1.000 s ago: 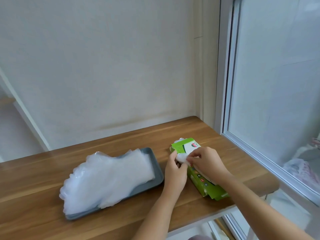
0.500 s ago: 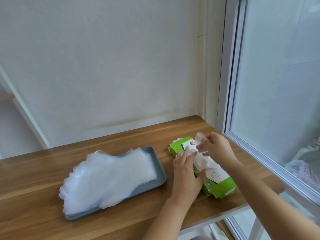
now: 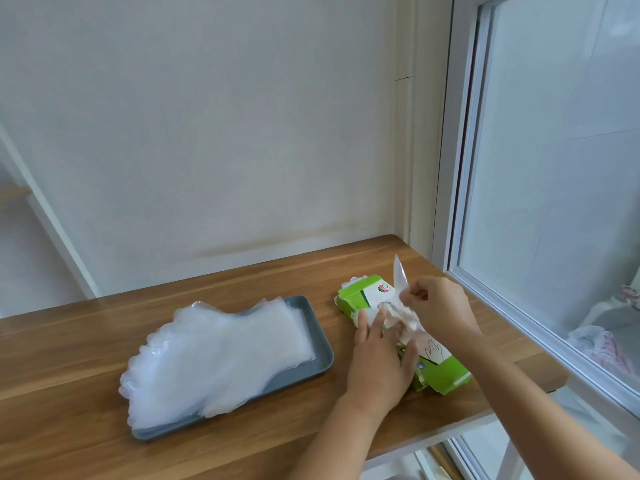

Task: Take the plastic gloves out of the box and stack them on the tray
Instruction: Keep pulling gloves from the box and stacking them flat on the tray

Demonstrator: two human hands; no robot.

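Stack overhangs the tray at its left end; a careless drop could slide it off. Left hand, fingers straight and spread, presses the box down. Right hand pinches a glove half out of the box; a fast pull may drag extras or lift the box.

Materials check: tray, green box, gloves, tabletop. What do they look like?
Tray: matte grey-blue, rounded moulded rim; probably plastic, maybe coated metal.
Green box: printed cardboard, creased and bent flaps.
Gloves: thin milky translucent plastic film, wrinkled, edges see-through.
Tabletop: brown wood grain in strips, satin sheen; solid or laminate unclear.
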